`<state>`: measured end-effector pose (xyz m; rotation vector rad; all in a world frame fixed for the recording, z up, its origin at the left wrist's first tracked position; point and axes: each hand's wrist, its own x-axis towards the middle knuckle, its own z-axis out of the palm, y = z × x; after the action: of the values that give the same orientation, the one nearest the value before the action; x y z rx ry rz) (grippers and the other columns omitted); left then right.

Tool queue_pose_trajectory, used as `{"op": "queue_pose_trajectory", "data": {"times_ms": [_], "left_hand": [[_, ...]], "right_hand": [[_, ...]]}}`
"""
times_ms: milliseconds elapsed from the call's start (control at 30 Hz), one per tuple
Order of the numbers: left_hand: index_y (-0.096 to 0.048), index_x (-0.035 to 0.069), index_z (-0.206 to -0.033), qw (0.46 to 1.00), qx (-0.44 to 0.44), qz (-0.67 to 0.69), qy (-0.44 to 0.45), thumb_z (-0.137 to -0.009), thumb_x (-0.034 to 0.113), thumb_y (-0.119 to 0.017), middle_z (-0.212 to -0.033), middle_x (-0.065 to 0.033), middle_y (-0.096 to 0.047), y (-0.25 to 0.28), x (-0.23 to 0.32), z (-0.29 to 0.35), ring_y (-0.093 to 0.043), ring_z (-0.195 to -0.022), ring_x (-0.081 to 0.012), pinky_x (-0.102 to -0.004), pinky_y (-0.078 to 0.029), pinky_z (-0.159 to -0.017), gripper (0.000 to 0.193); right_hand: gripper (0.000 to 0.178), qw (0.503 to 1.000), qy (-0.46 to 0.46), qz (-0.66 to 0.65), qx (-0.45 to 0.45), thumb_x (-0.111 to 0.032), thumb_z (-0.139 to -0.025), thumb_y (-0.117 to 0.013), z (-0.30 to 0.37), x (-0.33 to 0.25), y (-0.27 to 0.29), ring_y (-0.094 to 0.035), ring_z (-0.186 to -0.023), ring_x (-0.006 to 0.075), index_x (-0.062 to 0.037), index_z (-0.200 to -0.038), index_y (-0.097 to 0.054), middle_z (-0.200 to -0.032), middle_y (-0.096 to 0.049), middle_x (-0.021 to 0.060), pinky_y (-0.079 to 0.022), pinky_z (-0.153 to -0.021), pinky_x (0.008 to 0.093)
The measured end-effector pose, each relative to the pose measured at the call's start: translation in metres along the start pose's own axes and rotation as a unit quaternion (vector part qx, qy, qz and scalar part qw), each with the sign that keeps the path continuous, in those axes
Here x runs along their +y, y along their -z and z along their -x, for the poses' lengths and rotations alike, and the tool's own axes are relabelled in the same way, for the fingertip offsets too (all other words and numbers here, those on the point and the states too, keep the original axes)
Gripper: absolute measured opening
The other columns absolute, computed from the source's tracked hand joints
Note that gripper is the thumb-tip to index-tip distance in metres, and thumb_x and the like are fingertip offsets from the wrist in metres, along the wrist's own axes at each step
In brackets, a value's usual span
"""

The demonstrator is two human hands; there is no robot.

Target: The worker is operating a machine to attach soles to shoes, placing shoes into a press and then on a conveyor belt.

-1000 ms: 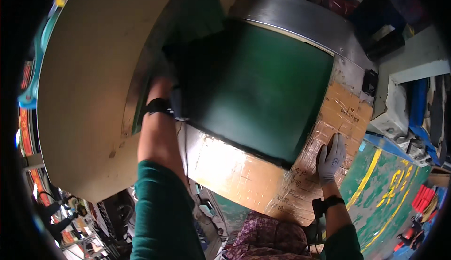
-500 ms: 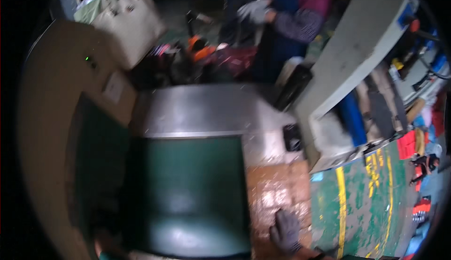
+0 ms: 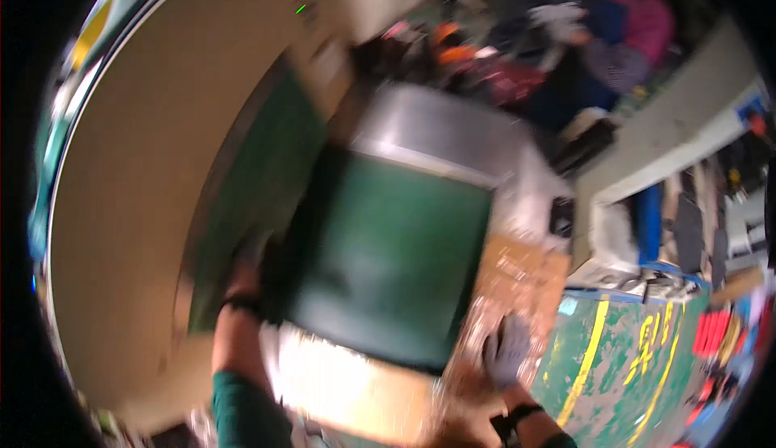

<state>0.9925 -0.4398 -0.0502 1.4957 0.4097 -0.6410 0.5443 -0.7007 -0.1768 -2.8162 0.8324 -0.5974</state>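
My right hand (image 3: pixel 507 352), in a grey work glove with a dark band at the wrist, rests with fingers stretched out on brown cardboard (image 3: pixel 521 274) covered in shiny clear tape. Nothing shows in its grasp. To its left lies a smooth green surface (image 3: pixel 396 254), like a belt, with a grey metal plate (image 3: pixel 440 128) along its far edge. My left hand (image 3: pixel 252 255) reaches into the shadow beside the dark green panel (image 3: pixel 250 193) of a beige machine housing (image 3: pixel 153 181). Motion blur and darkness hide its fingers.
A grey machine frame (image 3: pixel 671 133) stands at the right. Beyond the far edge a person in a maroon top (image 3: pixel 643 19) wears gloves. Green floor with yellow lines (image 3: pixel 586 359) lies to the right. A small black box (image 3: pixel 561 216) sits by the frame.
My view has turned, so the scene appears tilted and shifted right. My left forearm now shows much more clearly. My right hand stays on the taped cardboard.
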Motion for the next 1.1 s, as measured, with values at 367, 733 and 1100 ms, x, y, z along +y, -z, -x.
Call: {"op": "queue_pose_trajectory", "data": {"times_ms": [367, 733, 1100], "left_hand": [[-0.028, 0.002, -0.158, 0.936, -0.337, 0.056, -0.088, -0.085, 0.015, -0.081, -0.154, -0.0127, -0.045, 0.078, -0.110, 0.245, -0.042, -0.142, -0.0210, -0.0354, -0.030, -0.121, 0.090], [-0.057, 0.034, -0.140, 0.739, 0.012, -0.526, -0.422, -0.072, 0.011, -0.068, -0.157, -0.0055, -0.042, 0.253, -0.183, 0.486, -0.037, -0.145, -0.0303, -0.0559, -0.021, -0.121, 0.072], [-0.048, 0.005, -0.144, 0.618, 0.149, 0.661, -0.399, -0.106, 0.032, -0.054, -0.138, -0.0122, -0.059, 0.374, -0.265, 0.680, -0.058, -0.126, -0.0266, -0.0429, -0.046, -0.110, 0.047]], "right_hand": [[0.055, 0.740, -0.213, -0.455, -0.447, -0.040, -0.099, -0.057, -0.017, -0.074, 0.041, -0.054, -0.127, 0.0354, -0.0042, -0.141, -0.051, -0.139, -0.056, 0.0189, -0.042, -0.106, 0.0501], [0.101, 0.221, -0.190, -0.579, -0.762, -0.070, -0.085, -0.061, 0.095, -0.312, 0.140, -0.045, -0.138, 0.0440, -0.0108, -0.159, -0.025, -0.159, -0.035, 0.0208, -0.040, -0.111, 0.0634], [0.088, 0.269, 0.324, -0.448, -0.789, -0.030, -0.090, -0.069, 0.255, -0.602, 0.316, -0.027, -0.151, 0.0269, 0.0011, -0.159, -0.024, -0.160, -0.034, 0.0176, -0.020, -0.123, 0.0366]]}}
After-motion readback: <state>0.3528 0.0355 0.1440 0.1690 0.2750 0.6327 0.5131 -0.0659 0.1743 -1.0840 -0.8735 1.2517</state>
